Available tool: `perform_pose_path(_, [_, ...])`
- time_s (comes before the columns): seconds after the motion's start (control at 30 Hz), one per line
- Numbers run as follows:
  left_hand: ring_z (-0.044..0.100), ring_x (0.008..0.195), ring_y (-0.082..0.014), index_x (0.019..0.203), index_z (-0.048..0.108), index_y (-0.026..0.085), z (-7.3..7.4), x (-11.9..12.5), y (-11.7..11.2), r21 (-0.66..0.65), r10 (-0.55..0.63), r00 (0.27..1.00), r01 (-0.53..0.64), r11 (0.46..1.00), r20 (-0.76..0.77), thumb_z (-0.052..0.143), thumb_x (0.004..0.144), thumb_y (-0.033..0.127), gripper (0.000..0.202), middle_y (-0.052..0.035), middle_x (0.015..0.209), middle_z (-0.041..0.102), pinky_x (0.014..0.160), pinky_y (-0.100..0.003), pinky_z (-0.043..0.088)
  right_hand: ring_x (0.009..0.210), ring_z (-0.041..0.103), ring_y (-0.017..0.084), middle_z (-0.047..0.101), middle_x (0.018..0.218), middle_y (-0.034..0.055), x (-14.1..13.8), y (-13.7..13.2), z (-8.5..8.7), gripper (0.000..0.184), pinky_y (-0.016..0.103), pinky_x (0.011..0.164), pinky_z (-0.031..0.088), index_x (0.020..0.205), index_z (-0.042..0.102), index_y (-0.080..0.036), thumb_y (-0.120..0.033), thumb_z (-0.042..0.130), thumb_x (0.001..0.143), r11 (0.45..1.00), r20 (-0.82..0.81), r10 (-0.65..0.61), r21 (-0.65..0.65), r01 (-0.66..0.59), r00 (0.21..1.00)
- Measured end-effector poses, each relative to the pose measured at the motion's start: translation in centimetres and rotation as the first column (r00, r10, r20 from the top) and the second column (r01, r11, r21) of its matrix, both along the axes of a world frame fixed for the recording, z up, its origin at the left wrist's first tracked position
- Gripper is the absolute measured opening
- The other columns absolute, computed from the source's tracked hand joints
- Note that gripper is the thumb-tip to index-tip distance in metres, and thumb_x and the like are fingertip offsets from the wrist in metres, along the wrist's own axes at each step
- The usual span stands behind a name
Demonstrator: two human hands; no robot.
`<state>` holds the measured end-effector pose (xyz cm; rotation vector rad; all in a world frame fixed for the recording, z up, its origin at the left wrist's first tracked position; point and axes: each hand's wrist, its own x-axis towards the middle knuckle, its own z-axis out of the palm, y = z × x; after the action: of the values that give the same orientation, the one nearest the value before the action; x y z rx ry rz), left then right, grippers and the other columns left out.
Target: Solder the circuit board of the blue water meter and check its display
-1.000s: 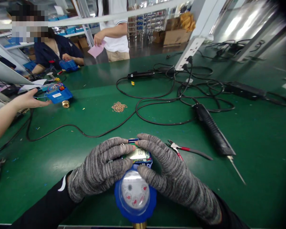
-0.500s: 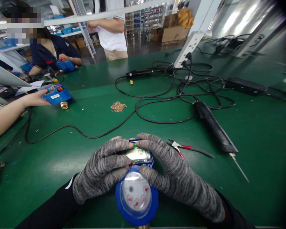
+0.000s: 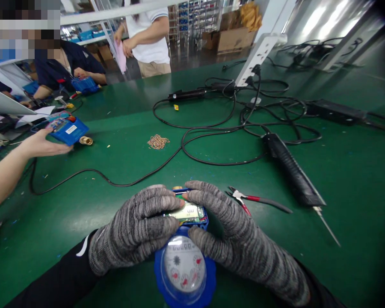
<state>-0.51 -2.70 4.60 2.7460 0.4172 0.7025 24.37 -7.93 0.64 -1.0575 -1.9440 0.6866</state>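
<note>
A blue water meter [image 3: 184, 269] with a round dial and a small LCD module [image 3: 189, 212] on top lies on the green bench [image 3: 83, 214] right in front of me. My left hand [image 3: 137, 229], in a grey knit glove, wraps the left side of the LCD module with its fingers curled over the top. My right hand [image 3: 226, 231], gloved the same, grips the module's right side, thumb pressed near the dial's rim. Both hands are closed on the meter.
Red-handled cutters [image 3: 253, 200] lie just right of my hands, beside a black electric screwdriver [image 3: 291, 171] and looping black cables [image 3: 211, 128]. A pile of small screws [image 3: 158, 141] sits mid-bench. At left a co-worker's hand [image 3: 40, 144] holds another blue meter [image 3: 66, 128]. Two more people stand behind.
My left fingers have curled further over the LCD module. The co-worker's hand has shifted its blue meter slightly leftward. The standing person at the back lowered the pink sheet.
</note>
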Motion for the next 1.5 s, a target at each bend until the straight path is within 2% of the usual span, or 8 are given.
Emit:
perform_pose_path(0.13, [0.056, 0.126, -0.0161, 0.117, 0.056, 0.02, 0.0, 0.2, 0.0, -0.101, -0.008, 1.0, 0.008, 0.995, 0.009, 0.052, 0.096, 0.017, 0.022, -0.0105, 0.127, 0.064, 0.12, -0.039, 0.032, 0.137, 0.049, 0.028, 0.053, 0.145, 0.0073, 0.0, 0.1, -0.1, 0.056, 0.047, 0.114, 0.045, 0.139, 0.045, -0.03, -0.032, 0.069, 0.088, 1.0, -0.017, 0.004, -0.011, -0.004, 1.0])
perform_pose_path(0.33, [0.057, 0.127, -0.0192, 0.117, 0.056, 0.02, -0.3, 0.3, -0.4, -0.155, 0.032, 0.998, -0.022, 0.988, 0.061, 0.054, 0.094, 0.013, 0.024, -0.0116, 0.128, 0.064, 0.119, -0.043, 0.036, 0.137, 0.048, 0.029, 0.053, 0.145, 0.0081, 0.0, 0.3, -0.2, 0.057, 0.048, 0.114, 0.044, 0.139, 0.046, -0.03, -0.033, 0.07, 0.088, 1.0, -0.032, 0.016, -0.01, -0.016, 0.999])
perform_pose_path(0.53, [0.052, 0.132, -0.0199, 0.11, 0.062, 0.02, -1.3, 0.5, -2.2, -0.121, 0.24, 0.952, -0.22, 0.968, 0.191, 0.061, 0.092, 0.015, 0.019, -0.0102, 0.129, 0.063, 0.116, -0.041, 0.04, 0.136, 0.049, 0.028, 0.054, 0.145, 0.0085, -0.1, 0.2, -0.1, 0.055, 0.046, 0.113, 0.045, 0.138, 0.048, -0.028, -0.033, 0.069, 0.088, 1.0, -0.009, -0.007, 0.002, 0.007, 1.0])
perform_pose_path(0.7, [0.044, 0.138, -0.0262, 0.096, 0.066, 0.02, -0.7, 1.4, -3.1, -0.046, 0.397, 0.903, -0.395, 0.917, 0.165, 0.069, 0.084, 0.013, 0.014, -0.0108, 0.137, 0.058, 0.113, -0.048, 0.041, 0.136, 0.049, 0.028, 0.053, 0.144, 0.0116, -0.1, 0.3, -0.2, 0.054, 0.047, 0.111, 0.047, 0.138, 0.049, -0.023, -0.03, 0.069, 0.088, 0.999, -0.013, 0.006, 0.046, -0.006, 1.0])
perform_pose_path(0.93, [0.046, 0.138, -0.0279, 0.09, 0.066, 0.02, 0.1, 2.4, -3.0, -0.06, 0.429, 0.89, -0.425, 0.903, 0.155, 0.068, 0.083, 0.01, 0.012, -0.0119, 0.137, 0.058, 0.111, -0.051, 0.042, 0.137, 0.048, 0.025, 0.052, 0.145, 0.0106, 0.0, 0.2, -0.3, 0.055, 0.043, 0.114, 0.045, 0.137, 0.05, -0.022, -0.029, 0.07, 0.087, 0.999, 0.001, -0.004, 0.046, 0.004, 1.0])
perform_pose_path(1.2, [0.042, 0.14, -0.0296, 0.095, 0.065, 0.021, -0.4, 2.6, -3.6, -0.131, 0.479, 0.863, -0.463, 0.877, 0.161, 0.066, 0.083, 0.007, 0.019, -0.0103, 0.137, 0.058, 0.113, -0.058, 0.038, 0.136, 0.049, 0.026, 0.055, 0.144, 0.0112, -0.2, 0.3, 0.0, 0.052, 0.045, 0.114, 0.045, 0.136, 0.051, -0.021, -0.028, 0.069, 0.087, 0.997, 0.008, -0.019, 0.069, 0.018, 1.0])
perform_pose_path(1.33, [0.043, 0.139, -0.0275, 0.097, 0.066, 0.023, -0.8, 2.4, -4.1, -0.251, 0.522, 0.841, -0.48, 0.841, 0.143, 0.066, 0.084, 0.009, 0.019, -0.0073, 0.14, 0.057, 0.113, -0.056, 0.039, 0.136, 0.049, 0.026, 0.054, 0.143, 0.0112, -0.2, 0.3, 0.1, 0.052, 0.046, 0.112, 0.046, 0.135, 0.05, -0.022, -0.027, 0.069, 0.087, 0.998, 0.019, -0.023, 0.061, 0.022, 1.0])
perform_pose_path(1.5, [0.05, 0.134, -0.0237, 0.091, 0.066, 0.021, -0.6, 3.0, -4.1, -0.355, 0.561, 0.808, -0.479, 0.803, 0.178, 0.065, 0.085, 0.011, 0.012, -0.0065, 0.134, 0.061, 0.111, -0.047, 0.043, 0.137, 0.049, 0.026, 0.053, 0.144, 0.0118, -0.2, 0.2, -0.1, 0.051, 0.046, 0.112, 0.046, 0.135, 0.051, -0.021, -0.027, 0.069, 0.087, 0.998, 0.005, -0.026, 0.06, 0.025, 1.0])
